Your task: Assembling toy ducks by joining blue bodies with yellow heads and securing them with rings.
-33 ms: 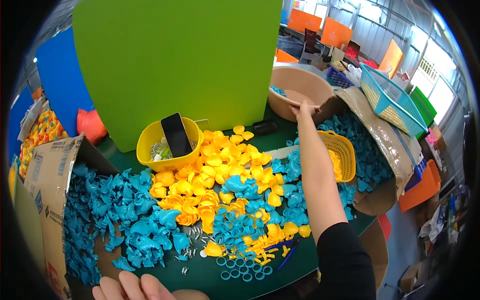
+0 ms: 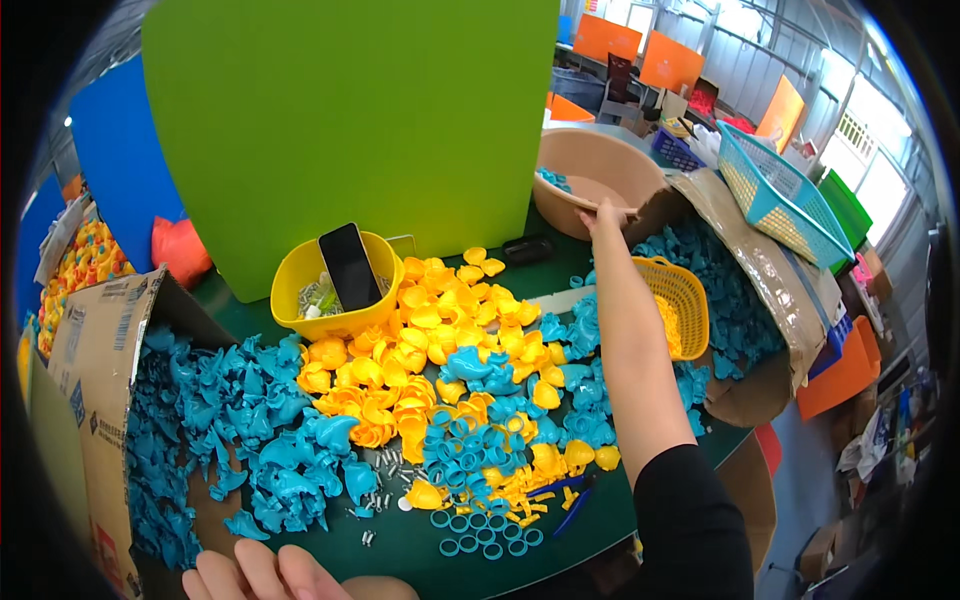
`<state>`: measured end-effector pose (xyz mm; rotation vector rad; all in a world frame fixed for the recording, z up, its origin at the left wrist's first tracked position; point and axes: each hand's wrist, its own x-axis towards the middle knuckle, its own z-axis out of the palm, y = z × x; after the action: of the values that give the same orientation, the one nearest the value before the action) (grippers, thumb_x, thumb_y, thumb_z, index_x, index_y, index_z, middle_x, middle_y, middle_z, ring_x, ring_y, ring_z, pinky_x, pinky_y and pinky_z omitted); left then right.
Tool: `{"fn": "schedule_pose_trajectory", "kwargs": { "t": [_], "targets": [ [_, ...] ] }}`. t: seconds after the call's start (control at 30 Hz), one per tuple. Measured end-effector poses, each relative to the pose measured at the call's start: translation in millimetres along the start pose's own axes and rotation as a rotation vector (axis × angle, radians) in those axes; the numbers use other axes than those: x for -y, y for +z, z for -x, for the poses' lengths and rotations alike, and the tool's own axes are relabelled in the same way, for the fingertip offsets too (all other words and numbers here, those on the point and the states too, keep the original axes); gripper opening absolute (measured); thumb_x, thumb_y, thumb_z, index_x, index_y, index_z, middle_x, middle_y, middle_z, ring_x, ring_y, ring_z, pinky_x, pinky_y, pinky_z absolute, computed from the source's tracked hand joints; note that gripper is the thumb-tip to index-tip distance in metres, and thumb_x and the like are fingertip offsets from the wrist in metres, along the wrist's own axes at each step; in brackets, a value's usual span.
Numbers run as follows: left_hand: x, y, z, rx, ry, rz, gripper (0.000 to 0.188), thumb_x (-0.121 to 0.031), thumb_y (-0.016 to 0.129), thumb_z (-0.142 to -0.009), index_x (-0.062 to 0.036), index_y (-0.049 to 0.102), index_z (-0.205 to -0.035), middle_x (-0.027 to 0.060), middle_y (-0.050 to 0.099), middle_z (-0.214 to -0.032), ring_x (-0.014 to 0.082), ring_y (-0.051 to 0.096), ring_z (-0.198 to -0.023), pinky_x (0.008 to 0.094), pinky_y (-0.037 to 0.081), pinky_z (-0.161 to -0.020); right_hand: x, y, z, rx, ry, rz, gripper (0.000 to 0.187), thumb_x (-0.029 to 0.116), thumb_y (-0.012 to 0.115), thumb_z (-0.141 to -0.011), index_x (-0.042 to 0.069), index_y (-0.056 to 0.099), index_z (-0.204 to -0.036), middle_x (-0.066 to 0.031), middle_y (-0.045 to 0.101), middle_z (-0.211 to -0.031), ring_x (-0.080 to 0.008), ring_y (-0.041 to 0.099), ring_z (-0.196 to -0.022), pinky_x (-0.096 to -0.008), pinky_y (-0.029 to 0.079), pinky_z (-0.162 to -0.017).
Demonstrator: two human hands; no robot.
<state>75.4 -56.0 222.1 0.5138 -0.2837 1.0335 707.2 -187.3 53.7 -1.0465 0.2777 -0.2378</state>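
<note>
The right hand (image 2: 604,217) grips the tan basin (image 2: 604,168) just ahead.

The basin (image 2: 600,158) is tan, the rings (image 2: 468,460) teal, the shells (image 2: 468,305) yellow, the panel (image 2: 350,110) lime green.

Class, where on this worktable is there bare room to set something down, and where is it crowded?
Free: the dark green tabletop at the front, between the left hand and the loose teal rings; a smaller patch right of the blue tool, to the table's edge. Crowded: the middle, heaped with yellow shells, and the left, filled with teal pieces.
</note>
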Motion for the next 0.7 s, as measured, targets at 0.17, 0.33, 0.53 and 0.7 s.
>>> {"fn": "schedule_pose_trajectory", "kwargs": {
  "t": [0.17, 0.33, 0.53, 0.7],
  "targets": [
    [1.5, 2.5, 5.3, 0.013, 0.0, 0.054, 0.022, -0.015, 0.06, -0.088, -0.0178, 0.05, -0.069, -0.0047, 0.043, -0.073, 0.0145, 0.037, -0.072, 0.0329, 0.032, -0.071, 13.2, 2.7, 21.0, 0.047, 0.19, -0.147, 0.062, 0.01, 0.057, -0.094, 0.006, 0.021, -0.144, -0.0261, 0.044, -0.136, -0.0494, 0.06, -0.108, -0.0658, 0.056, -0.079],
    [2.2, 0.6, 11.7, 0.06, -0.008, 0.101, 0.018, -0.012, 0.061, -0.086, -0.0178, 0.053, -0.071, -0.0055, 0.046, -0.075, 0.0147, 0.039, -0.074, 0.0327, 0.032, -0.072, 47.9, -19.8, 41.8, 0.086, 0.214, -0.061, 0.066, 0.018, 0.06, -0.094, 0.005, 0.023, -0.148, -0.0273, 0.045, -0.137, -0.0468, 0.061, -0.108, -0.0602, 0.055, -0.087],
    [-18.5, -7.0, 11.0, 0.123, 0.227, 0.055, 0.011, -0.01, 0.06, -0.085, -0.0138, 0.056, -0.076, -0.0054, 0.052, -0.081, 0.015, 0.04, -0.076, 0.0324, 0.033, -0.073, 131.9, -77.5, 155.5, 0.92, -0.224, 1.218, 0.053, 0.036, 0.072, -0.087, 0.0, 0.061, -0.124, -0.0173, 0.056, -0.135, -0.0336, 0.058, -0.12, -0.0405, 0.049, -0.097],
    [-19.5, -15.7, 0.4, 0.091, 0.243, -0.065, 0.006, -0.012, 0.06, -0.085, -0.0135, 0.059, -0.079, -0.0057, 0.054, -0.083, 0.0153, 0.042, -0.078, 0.0321, 0.032, -0.074, 145.3, -201.6, 271.7, 0.67, -0.99, 1.532, 0.041, 0.028, 0.08, -0.076, 0.003, 0.071, -0.106, -0.0124, 0.065, -0.109, -0.0316, 0.057, -0.111, -0.04, 0.043, -0.101]
  ]
}}
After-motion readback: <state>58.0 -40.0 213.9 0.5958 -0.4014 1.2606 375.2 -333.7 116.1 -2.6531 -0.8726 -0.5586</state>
